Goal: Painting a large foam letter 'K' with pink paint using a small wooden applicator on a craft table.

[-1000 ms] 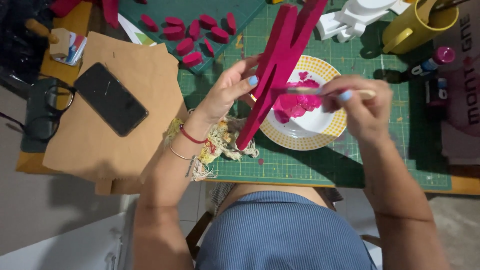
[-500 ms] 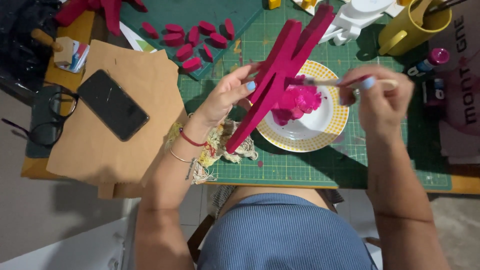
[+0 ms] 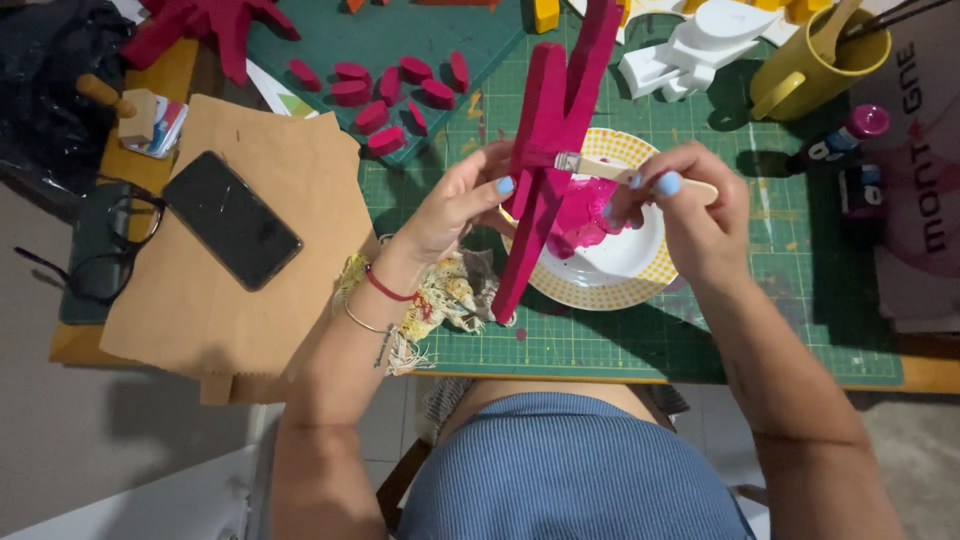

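**Pink coat nearly complete on the cutout**

Since half a second ago the brush has risen from the paint plate to the pink cutout. Right hand fingers pinch the brush; left hand grips the cutout upright, above the bench's near edge. Farther off, small pink pieces lie finished.

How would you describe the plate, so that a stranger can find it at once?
Start from the green cutting mat covering the table. Near its front middle, under the paintbrush, lies the plate. It is the only round white dish, with a yellow dotted rim and pink paint inside.
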